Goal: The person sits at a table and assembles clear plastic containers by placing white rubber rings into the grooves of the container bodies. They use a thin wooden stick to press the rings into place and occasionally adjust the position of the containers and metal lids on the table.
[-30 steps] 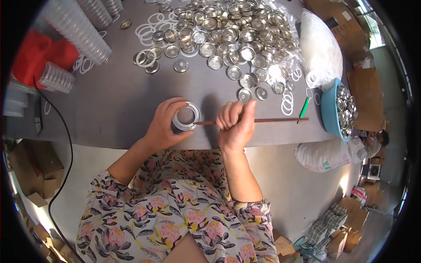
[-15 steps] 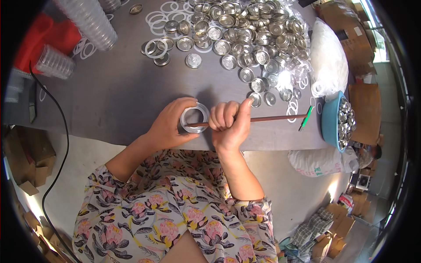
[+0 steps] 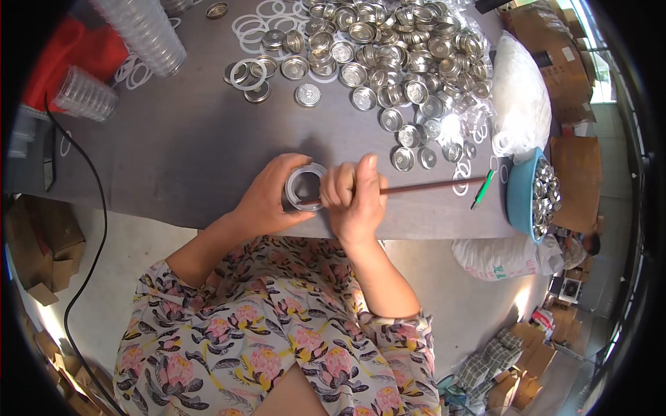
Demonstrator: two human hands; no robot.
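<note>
My left hand is closed around a round metal lid with a pale ring along its rim, its opening turned up toward me. In my right hand, a thin brown stick is gripped in a fist with the thumb up. One tip of the stick reaches inside the lid; the long end points out to the right. Beyond my hands, a big heap of silvery metal lids covers the far part of the table, with white sealing rings lying at its left side.
A blue basin full of metal lids stands at the table's right edge, beside a green-handled tool. Behind it lies a white plastic bag. Stacked clear plastic cups and red cloth occupy the far left. A black cable hangs at left.
My right hand has shifted slightly left, closer to the lid, and the stick has moved with it. The left hand stays in place, holding the lid.
</note>
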